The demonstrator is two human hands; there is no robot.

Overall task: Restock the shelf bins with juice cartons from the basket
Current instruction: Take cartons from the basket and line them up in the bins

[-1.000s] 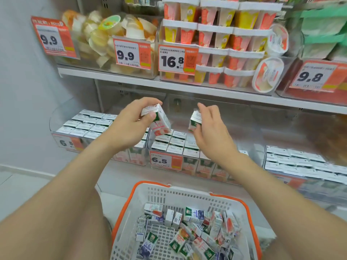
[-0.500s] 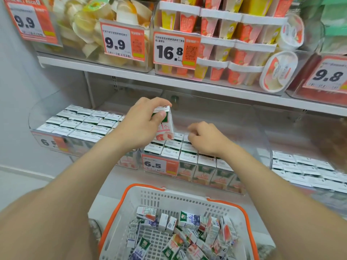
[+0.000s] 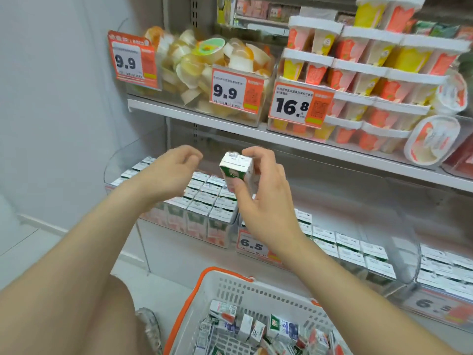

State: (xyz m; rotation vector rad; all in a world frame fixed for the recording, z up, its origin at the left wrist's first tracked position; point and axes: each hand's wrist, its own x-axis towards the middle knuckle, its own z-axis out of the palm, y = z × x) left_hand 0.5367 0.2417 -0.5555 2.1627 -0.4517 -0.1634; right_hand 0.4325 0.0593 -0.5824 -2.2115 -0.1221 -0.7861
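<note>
My right hand (image 3: pixel 263 208) grips a small white, green and orange juice carton (image 3: pixel 236 171) upright, thumb on its front face and fingers behind it, above the clear shelf bin (image 3: pixel 204 198) packed with the same cartons. Just left of the carton, my left hand (image 3: pixel 171 172) hovers with loosely curled fingers and holds nothing. Below, the white basket with an orange rim (image 3: pixel 227 279) holds several loose cartons (image 3: pixel 256 329) lying jumbled.
A second bin (image 3: pixel 350 252) with a 6.5 price tag (image 3: pixel 252 244) and a third bin (image 3: pixel 445 275) of cartons stand to the right. The shelf above (image 3: pixel 307 147) carries jelly cups and pudding packs. A grey wall closes the left side.
The carton that my left hand held is now in my right hand, which rose from the bin. My left hand is empty. The view has swung left and upward.
</note>
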